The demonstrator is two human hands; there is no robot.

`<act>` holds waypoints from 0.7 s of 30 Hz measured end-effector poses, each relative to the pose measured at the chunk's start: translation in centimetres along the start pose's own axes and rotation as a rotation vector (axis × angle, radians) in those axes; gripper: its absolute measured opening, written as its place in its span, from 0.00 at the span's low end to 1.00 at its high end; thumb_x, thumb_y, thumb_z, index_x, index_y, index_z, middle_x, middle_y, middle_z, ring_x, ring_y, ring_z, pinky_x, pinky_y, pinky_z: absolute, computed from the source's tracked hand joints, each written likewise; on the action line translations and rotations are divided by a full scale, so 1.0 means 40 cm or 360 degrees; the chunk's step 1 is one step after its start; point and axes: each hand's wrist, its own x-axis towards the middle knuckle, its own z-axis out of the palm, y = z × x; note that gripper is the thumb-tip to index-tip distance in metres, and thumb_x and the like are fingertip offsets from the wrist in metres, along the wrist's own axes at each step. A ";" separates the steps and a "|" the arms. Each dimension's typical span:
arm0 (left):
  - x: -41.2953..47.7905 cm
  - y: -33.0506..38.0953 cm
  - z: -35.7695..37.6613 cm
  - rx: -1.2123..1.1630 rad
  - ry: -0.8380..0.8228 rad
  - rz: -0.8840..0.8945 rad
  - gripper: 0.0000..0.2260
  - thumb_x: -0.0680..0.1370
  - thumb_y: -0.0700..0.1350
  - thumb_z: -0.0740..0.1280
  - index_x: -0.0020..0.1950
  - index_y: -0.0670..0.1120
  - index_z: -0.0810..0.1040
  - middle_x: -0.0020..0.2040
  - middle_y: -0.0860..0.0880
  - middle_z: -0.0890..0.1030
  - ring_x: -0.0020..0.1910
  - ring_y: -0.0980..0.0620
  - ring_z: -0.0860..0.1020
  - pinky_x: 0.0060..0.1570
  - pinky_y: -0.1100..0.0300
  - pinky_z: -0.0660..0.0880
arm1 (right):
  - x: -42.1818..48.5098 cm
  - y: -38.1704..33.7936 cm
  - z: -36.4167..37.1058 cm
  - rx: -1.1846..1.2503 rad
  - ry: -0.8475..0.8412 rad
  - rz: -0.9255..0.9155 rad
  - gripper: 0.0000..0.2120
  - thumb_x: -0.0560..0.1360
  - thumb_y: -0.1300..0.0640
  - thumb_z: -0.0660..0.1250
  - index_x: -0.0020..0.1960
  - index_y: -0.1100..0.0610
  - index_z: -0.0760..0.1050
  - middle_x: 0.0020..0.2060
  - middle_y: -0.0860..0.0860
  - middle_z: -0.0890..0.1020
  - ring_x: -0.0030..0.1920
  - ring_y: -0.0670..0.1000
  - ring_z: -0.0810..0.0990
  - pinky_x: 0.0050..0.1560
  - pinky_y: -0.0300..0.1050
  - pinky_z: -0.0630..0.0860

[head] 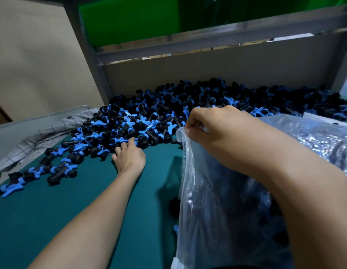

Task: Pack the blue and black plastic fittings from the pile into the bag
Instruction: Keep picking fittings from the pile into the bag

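Now left hand (129, 157), fingers apart, on the near edge of the pile (168, 105); right hand (209, 127) clamped on the bag (217, 200) rim

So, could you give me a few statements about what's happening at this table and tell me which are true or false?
1. The right hand pinches the rim of the clear bag. True.
2. The bag is empty. False: dark fittings show through it.
3. The left hand touches the near edge of the pile. True.
4. The table has a red top. False: it is teal green.
5. A grey checked cloth lies left of the pile. True.
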 end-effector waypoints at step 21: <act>-0.178 -0.081 -0.086 -0.1777 0.0335 -0.0339 0.07 0.82 0.45 0.60 0.55 0.48 0.76 0.43 0.51 0.78 0.38 0.53 0.74 0.45 0.56 0.72 | -0.011 -0.005 -0.007 -0.0043 -0.0030 0.0060 0.08 0.81 0.46 0.56 0.49 0.46 0.71 0.41 0.45 0.77 0.43 0.52 0.76 0.43 0.49 0.73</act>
